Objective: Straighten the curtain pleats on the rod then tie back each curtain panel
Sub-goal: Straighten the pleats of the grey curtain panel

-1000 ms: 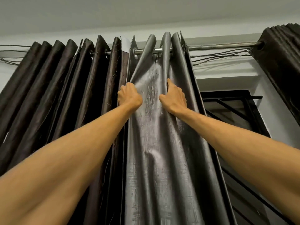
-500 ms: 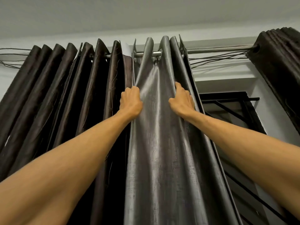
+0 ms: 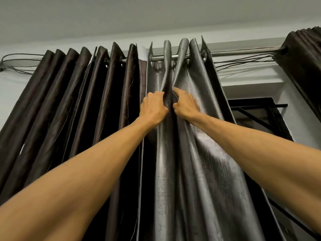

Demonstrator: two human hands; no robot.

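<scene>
A shiny grey curtain panel [image 3: 199, 162] hangs by eyelets from a metal rod [image 3: 239, 53] in the middle of the view. My left hand [image 3: 153, 108] grips a fold of this panel from the left, fingers curled into the cloth. My right hand [image 3: 185, 106] grips the neighbouring fold, close beside the left hand. Between the hands lies a deep dark crease. A dark brown pleated panel [image 3: 69, 105] fills the left side, and another bunched brown panel [image 3: 305, 54] hangs at the rod's far right.
Thin cords [image 3: 243, 64] run along the wall under the bare stretch of rod and also at the far left [image 3: 15, 63]. A black window frame with bars [image 3: 260, 115] shows behind the grey panel's right edge. The ceiling is close above.
Both hands have come together toward the middle of the grey panel, pinching the flat cloth between them into a narrow crease. The top folds on the rod have closed up.
</scene>
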